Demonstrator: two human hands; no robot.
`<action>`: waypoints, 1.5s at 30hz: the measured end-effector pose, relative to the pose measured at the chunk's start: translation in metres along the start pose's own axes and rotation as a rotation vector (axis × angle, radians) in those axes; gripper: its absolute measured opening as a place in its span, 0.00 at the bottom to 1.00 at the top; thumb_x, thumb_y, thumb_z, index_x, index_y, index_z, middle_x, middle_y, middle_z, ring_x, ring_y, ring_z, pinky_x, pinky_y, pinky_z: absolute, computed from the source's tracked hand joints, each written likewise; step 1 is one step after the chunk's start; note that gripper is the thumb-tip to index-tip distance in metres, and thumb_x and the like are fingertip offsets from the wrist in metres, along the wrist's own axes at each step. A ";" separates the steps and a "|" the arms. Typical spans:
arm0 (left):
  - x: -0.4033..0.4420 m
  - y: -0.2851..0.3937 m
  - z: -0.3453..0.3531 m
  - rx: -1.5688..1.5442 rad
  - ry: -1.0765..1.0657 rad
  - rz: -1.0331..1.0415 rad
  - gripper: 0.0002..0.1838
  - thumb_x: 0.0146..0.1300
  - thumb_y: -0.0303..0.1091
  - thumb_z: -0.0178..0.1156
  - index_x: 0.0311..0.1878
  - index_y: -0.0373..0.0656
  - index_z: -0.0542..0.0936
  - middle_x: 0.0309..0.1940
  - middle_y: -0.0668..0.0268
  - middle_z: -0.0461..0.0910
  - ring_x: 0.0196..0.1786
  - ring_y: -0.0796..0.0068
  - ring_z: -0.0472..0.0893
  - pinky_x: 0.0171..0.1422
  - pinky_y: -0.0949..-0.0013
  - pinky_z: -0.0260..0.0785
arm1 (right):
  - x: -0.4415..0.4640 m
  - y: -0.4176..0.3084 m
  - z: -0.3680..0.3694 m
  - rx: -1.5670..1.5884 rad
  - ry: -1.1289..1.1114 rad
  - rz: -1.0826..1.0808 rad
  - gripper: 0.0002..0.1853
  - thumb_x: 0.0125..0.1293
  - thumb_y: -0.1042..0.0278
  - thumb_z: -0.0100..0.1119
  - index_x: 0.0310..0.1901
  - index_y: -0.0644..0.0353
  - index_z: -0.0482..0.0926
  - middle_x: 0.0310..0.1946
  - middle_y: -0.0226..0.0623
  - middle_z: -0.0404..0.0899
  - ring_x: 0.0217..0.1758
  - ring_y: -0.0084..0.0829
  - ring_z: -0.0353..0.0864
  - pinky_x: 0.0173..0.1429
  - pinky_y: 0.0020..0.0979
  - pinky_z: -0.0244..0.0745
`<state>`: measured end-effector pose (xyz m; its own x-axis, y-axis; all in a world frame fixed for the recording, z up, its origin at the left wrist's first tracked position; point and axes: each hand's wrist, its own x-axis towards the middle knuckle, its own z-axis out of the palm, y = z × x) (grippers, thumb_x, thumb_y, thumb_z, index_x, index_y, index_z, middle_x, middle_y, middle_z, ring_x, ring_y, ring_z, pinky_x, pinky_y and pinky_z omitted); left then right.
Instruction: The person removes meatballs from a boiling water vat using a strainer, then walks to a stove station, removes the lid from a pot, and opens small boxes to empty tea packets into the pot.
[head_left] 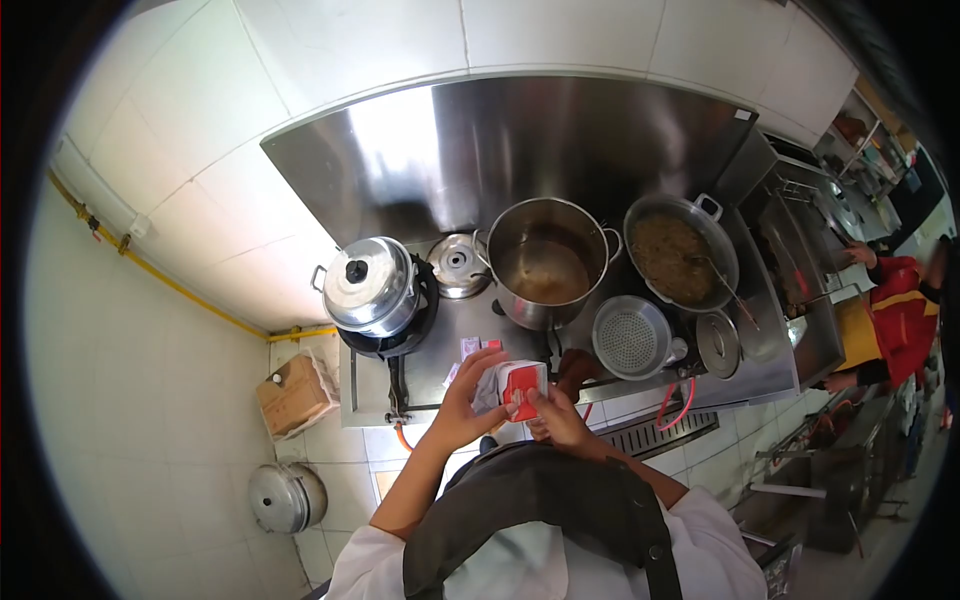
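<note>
In front of my apron, both hands hold a small red and white carton. My left hand is closed around its left side, where crumpled white wrapping shows. With its thumb on the red face, my right hand grips the right side. What the carton contains cannot be seen. Just beyond it, small pink and white packets lie on the steel stove top. Past them stands a tall uncovered pot with cloudy brownish liquid at its bottom.
A lidded pot sits on the left burner. On the right are a wide pan of brown food with a ladle in it, a strainer and a lid. A cardboard box stands left. A co-worker in red is far right.
</note>
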<state>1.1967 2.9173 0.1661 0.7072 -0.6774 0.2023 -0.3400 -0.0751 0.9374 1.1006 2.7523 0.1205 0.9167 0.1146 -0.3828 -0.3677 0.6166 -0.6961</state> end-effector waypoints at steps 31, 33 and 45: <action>0.122 -0.035 0.034 -0.086 0.475 -0.060 0.21 0.73 0.41 0.43 0.56 0.34 0.75 0.47 0.49 0.81 0.48 0.63 0.81 0.53 0.67 0.70 | 0.078 -0.117 0.003 -1.341 0.446 -1.297 0.16 0.55 0.67 0.65 0.43 0.61 0.73 0.24 0.39 0.72 0.25 0.39 0.74 0.31 0.36 0.69; 0.135 -0.030 0.033 -0.038 0.473 -0.012 0.21 0.73 0.41 0.44 0.57 0.34 0.75 0.48 0.50 0.80 0.50 0.61 0.81 0.55 0.66 0.69 | 0.081 -0.131 -0.001 -1.465 0.403 -1.169 0.10 0.57 0.69 0.62 0.38 0.63 0.74 0.28 0.44 0.74 0.32 0.46 0.76 0.35 0.39 0.71; 0.183 -0.072 0.012 -0.151 0.433 -0.138 0.21 0.71 0.47 0.48 0.47 0.37 0.79 0.31 0.62 0.81 0.36 0.67 0.80 0.44 0.68 0.71 | 0.122 -0.150 -0.026 -0.410 0.493 -1.013 0.06 0.69 0.69 0.53 0.35 0.57 0.67 0.23 0.22 0.66 0.21 0.13 0.62 0.24 0.18 0.58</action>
<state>1.3436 2.7900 0.1323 0.9436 -0.2991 0.1422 -0.1533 -0.0138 0.9881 1.2637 2.6530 0.1625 0.6925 -0.6457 0.3219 0.3819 -0.0505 -0.9228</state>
